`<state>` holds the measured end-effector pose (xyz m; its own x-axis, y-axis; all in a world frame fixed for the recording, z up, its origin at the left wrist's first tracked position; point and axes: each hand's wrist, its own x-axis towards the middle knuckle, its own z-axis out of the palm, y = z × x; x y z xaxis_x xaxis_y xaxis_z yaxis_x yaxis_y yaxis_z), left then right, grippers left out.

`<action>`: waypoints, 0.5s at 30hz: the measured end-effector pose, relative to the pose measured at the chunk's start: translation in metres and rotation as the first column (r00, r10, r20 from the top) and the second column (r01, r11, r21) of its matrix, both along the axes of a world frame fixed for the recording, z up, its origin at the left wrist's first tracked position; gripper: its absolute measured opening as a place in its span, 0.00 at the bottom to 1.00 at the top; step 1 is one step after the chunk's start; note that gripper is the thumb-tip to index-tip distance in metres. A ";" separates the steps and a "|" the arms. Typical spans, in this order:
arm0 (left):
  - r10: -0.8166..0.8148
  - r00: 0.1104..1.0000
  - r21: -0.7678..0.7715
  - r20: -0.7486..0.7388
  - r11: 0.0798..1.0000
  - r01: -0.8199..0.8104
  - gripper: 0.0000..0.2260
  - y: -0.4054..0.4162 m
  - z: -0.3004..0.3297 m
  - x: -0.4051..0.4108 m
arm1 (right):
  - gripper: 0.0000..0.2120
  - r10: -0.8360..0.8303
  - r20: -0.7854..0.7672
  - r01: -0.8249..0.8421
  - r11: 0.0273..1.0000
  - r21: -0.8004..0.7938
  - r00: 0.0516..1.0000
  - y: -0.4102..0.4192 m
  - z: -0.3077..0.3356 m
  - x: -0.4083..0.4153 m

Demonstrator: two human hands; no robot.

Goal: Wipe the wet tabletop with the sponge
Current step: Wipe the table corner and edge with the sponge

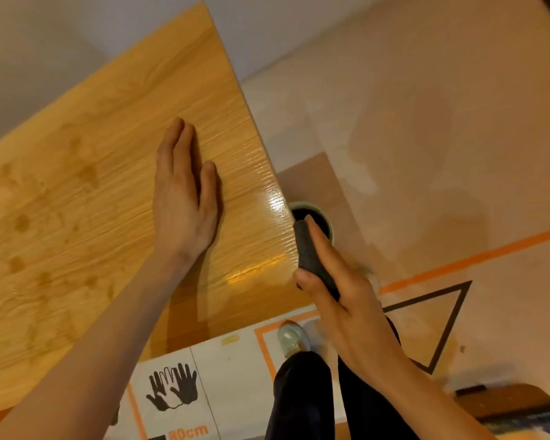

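Dark grey and folded into a thick roll, the sponge (313,262) sits in our right hand (346,300), just off the right edge of the tabletop (92,192). We pinch it between the thumb below and the long fingers (323,246) laid along its outer side, so its upper end sticks out past our fingertips. That end hangs over a round, pale-rimmed container (326,217) with a dark inside, which stands on the floor beside the table; we cannot tell whether sponge and container touch.

Our left hand (185,198) lies flat on the wood-grain tabletop near its right edge, palm down, fingers pressed together and the thumb held a little apart. It holds nothing. Darker wet blotches (23,223) are scattered over the left part of the surface, well apart from the sponge, and a glossy sheen (254,268) shows along the edge closest to it.

Below the table we see a pale shoe (292,338) and dark trouser legs (302,395) on the floor. Orange tape lines (477,258) and a black taped triangle (451,325) mark the floor to the right, and a white sheet printed with overlapping hand outlines (173,387) lies near the table's near edge.
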<state>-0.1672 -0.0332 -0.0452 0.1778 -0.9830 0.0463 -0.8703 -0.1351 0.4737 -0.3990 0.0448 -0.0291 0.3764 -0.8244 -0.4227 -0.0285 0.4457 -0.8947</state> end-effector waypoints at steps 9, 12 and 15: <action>0.005 1.000 0.009 -0.012 1.000 -0.005 0.23 0.004 -0.002 -0.009 | 0.31 0.035 -0.098 -0.051 0.985 -0.163 0.995 -0.116 -0.016 0.062; 0.007 1.000 0.011 -0.008 1.000 -0.007 0.23 0.004 0.000 -0.010 | 0.31 0.035 -0.090 -0.050 0.984 -0.170 0.995 -0.094 -0.015 0.052; 0.019 1.000 0.016 0.009 1.000 -0.019 0.23 0.005 0.003 -0.012 | 0.31 0.109 -0.081 -0.114 0.991 -0.066 0.991 -0.045 -0.005 0.021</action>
